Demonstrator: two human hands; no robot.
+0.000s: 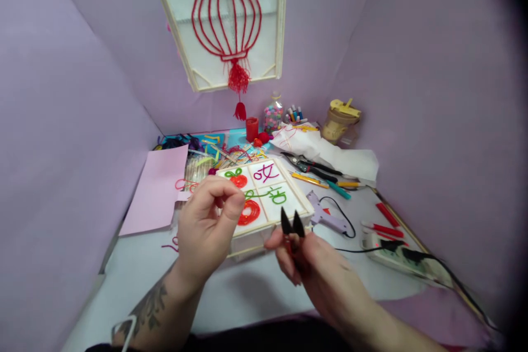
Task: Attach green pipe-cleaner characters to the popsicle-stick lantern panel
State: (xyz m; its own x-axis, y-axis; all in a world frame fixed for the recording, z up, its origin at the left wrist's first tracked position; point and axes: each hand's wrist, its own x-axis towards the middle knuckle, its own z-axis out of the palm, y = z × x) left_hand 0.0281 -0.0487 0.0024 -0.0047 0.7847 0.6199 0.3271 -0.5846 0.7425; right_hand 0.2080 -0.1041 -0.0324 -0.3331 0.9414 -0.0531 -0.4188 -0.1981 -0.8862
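Note:
My left hand (214, 214) is raised in a pinch, thumb against bent finger. A thin strand of green yarn (259, 196) runs from beside its thumb to the green yarn character on the panel; the exact grip point is hidden. In my right hand (313, 264) is a pair of thread snips (292, 225), dark blades pointing up and apart. Behind both hands lies a white box-like panel (284, 206) framed with thin wooden sticks. It is divided into sections bearing orange-red yarn rounds, a purple yarn character (266, 172) and the green one.
A lilac glue gun (330, 217) with a black cord lies right of the panel, near a power strip (406, 258). Pliers (313, 166), pens and white paper lie behind. Pink card (159, 190) is at left. A framed red yarn lantern (226, 16) stands or hangs above.

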